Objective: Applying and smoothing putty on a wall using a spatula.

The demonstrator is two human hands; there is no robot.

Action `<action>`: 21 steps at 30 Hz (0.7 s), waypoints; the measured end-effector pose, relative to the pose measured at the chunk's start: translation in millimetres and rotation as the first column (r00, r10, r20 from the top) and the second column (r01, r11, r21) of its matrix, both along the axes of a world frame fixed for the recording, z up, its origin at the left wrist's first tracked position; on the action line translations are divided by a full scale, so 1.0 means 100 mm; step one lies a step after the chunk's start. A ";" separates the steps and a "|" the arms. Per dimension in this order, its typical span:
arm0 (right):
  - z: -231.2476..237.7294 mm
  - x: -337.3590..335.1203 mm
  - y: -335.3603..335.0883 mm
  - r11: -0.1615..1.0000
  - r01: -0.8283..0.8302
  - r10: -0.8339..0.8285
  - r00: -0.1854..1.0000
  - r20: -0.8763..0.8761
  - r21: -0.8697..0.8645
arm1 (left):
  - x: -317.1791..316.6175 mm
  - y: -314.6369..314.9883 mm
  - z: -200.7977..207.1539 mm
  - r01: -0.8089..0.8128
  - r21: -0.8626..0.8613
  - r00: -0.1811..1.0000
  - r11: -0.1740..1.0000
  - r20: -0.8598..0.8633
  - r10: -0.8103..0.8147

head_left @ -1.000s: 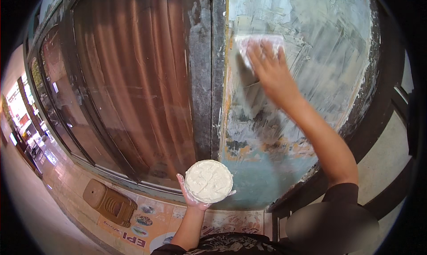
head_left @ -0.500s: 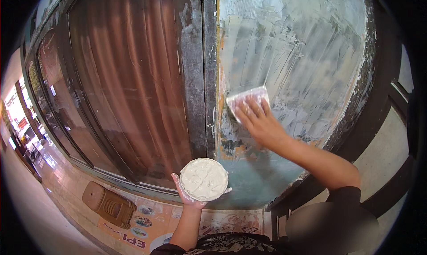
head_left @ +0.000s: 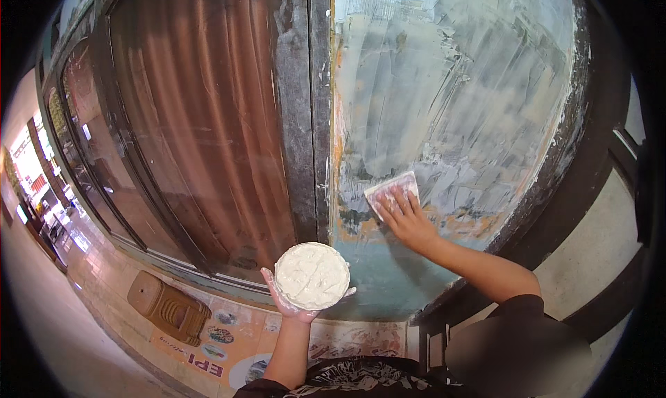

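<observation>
My left hand [head_left: 290,308] supports a round tub [head_left: 311,276] of off-white putty from below, thumb on its left side and a fingertip showing at its right. The putty's top is lumpy, with a groove across it. My right hand [head_left: 411,224] grips a flat, pale putty spreader [head_left: 397,182], its fingers laid over the blade. The spreader lies against the lower part of a wall panel [head_left: 444,99] streaked with whitish-grey putty. Below it, bare greenish wall and orange-brown patches show. Whitish smears coat the fingers of both hands.
Left of the panel stands a dark frame post [head_left: 297,120] beside a glass window with a brown curtain [head_left: 208,106]. A brown plastic stool [head_left: 166,308] lies on the floor by a printed orange banner [head_left: 208,346]. Dark framework [head_left: 555,238] borders the right side.
My right hand has moved the spreader down the panel and slightly right. The tub in my left hand sits a little further left and higher in view.
</observation>
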State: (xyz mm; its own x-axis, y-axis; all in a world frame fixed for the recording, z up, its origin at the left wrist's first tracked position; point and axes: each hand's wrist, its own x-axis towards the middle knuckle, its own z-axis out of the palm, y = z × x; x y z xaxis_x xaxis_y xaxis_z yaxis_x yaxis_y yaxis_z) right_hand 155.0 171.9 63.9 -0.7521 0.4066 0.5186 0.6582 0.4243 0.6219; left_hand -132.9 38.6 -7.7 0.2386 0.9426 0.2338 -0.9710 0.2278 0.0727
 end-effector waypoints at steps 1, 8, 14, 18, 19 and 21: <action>-0.07 0.04 -0.10 0.998 -0.003 0.005 1.000 0.023 -0.070 | 0.04 0.00 0.00 0.003 -0.001 1.000 1.000 0.000 -0.003; 1.89 -0.44 -0.16 0.970 -0.014 0.050 0.989 -0.142 0.242 | 0.20 0.01 0.03 -0.032 0.018 0.998 0.999 -0.047 0.033; 1.95 -0.13 0.24 0.941 0.158 -0.100 0.975 -0.200 0.299 | 0.44 -0.07 0.08 -0.007 0.074 0.995 0.997 -0.101 0.014; 0.36 0.10 -0.11 0.993 0.015 -0.013 1.000 0.024 -0.119 | 0.43 -0.15 0.01 -0.047 0.009 0.998 0.999 -0.047 0.048; 0.00 0.23 -0.30 0.974 -0.012 0.023 0.999 0.045 -0.224 | 0.46 -0.16 0.03 -0.041 0.011 0.998 0.999 -0.048 0.042; -0.34 0.38 -0.59 0.943 -0.036 0.058 0.997 0.055 -0.330 | 0.50 -0.20 0.09 0.013 -0.033 0.996 0.999 0.084 -0.010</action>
